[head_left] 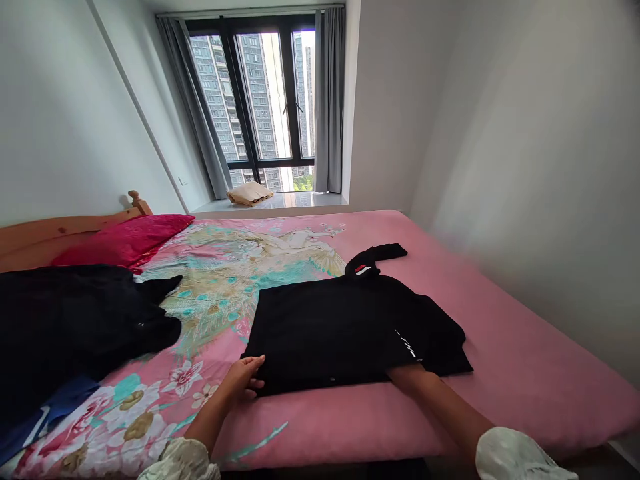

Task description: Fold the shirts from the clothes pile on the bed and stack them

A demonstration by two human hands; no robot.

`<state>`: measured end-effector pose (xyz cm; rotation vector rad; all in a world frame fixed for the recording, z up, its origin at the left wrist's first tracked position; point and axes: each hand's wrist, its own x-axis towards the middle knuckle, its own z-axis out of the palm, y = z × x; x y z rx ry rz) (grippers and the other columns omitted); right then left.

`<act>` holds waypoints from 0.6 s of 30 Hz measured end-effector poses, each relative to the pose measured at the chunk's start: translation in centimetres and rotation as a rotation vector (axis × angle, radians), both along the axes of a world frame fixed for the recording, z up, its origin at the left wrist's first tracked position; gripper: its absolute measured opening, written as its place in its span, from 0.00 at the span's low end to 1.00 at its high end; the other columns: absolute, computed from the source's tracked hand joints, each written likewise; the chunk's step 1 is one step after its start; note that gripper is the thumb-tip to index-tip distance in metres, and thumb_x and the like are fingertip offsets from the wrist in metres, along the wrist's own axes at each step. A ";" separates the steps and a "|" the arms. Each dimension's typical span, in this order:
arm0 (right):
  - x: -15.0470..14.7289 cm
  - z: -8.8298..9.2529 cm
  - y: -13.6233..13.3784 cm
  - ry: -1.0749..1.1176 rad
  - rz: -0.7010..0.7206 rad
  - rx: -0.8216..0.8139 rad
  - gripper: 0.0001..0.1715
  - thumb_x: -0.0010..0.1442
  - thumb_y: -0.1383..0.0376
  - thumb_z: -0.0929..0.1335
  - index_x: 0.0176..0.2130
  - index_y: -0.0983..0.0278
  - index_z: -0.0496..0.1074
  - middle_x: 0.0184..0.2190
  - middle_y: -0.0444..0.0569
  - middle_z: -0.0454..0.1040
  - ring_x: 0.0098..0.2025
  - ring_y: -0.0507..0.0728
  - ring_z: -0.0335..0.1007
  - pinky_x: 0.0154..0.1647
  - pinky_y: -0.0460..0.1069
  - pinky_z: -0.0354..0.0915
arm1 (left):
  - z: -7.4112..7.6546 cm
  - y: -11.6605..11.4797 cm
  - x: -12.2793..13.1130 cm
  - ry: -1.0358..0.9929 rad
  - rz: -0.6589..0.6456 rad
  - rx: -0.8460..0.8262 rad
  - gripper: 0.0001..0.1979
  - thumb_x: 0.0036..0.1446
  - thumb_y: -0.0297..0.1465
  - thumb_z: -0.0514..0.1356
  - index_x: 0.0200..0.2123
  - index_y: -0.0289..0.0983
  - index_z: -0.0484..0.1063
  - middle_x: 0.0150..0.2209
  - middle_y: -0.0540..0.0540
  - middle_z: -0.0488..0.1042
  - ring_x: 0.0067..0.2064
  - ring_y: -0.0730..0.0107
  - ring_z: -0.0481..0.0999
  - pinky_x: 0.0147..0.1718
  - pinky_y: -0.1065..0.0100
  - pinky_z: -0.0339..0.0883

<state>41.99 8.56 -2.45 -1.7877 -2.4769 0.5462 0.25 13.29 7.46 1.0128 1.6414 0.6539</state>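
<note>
A black shirt lies partly folded on the pink flowered bedspread in front of me. My left hand grips its near left corner, fingers curled over the edge of the cloth. My right arm reaches in from the lower right, and my right hand is hidden under the shirt's right side; only the forearm shows. One sleeve with a small red and white label sticks out at the far side.
A heap of black and blue clothes lies at the left of the bed, beside a red pillow and a wooden headboard. Beyond the bed, a tan cushion rests on the window ledge. A white wall runs along the right.
</note>
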 end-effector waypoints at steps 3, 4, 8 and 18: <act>0.0 0.6 0.3 -0.015 0.001 -0.009 0.32 0.56 0.71 0.61 0.60 0.60 0.62 0.63 0.50 0.54 0.64 0.65 0.49 0.65 0.62 0.47 | -1.2 1.3 -0.5 0.081 -0.005 0.070 0.18 0.43 0.45 0.62 0.31 0.38 0.65 0.21 0.56 0.63 0.22 0.72 0.73 0.15 0.78 0.54; 0.1 0.9 0.4 -0.018 -0.002 -0.011 0.32 0.56 0.71 0.61 0.60 0.60 0.62 0.63 0.49 0.54 0.64 0.64 0.49 0.65 0.63 0.47 | -1.6 1.6 -0.6 0.117 -0.004 0.097 0.17 0.43 0.44 0.61 0.31 0.38 0.65 0.20 0.56 0.63 0.21 0.73 0.72 0.14 0.78 0.53; -0.4 2.1 0.1 -0.019 0.031 0.023 0.31 0.57 0.71 0.60 0.60 0.62 0.61 0.62 0.50 0.56 0.63 0.63 0.52 0.65 0.63 0.48 | -3.6 2.1 -1.2 0.257 -0.025 0.163 0.16 0.41 0.45 0.57 0.26 0.39 0.63 0.13 0.58 0.58 0.14 0.74 0.63 0.13 0.75 0.46; 0.3 4.4 -2.1 0.069 -0.132 0.256 0.31 0.63 0.54 0.58 0.62 0.62 0.58 0.62 0.51 0.58 0.64 0.62 0.50 0.65 0.60 0.46 | -4.4 2.4 -1.7 0.358 -0.131 0.180 0.22 0.36 0.52 0.54 0.27 0.40 0.63 0.13 0.57 0.56 0.17 0.69 0.64 0.15 0.72 0.53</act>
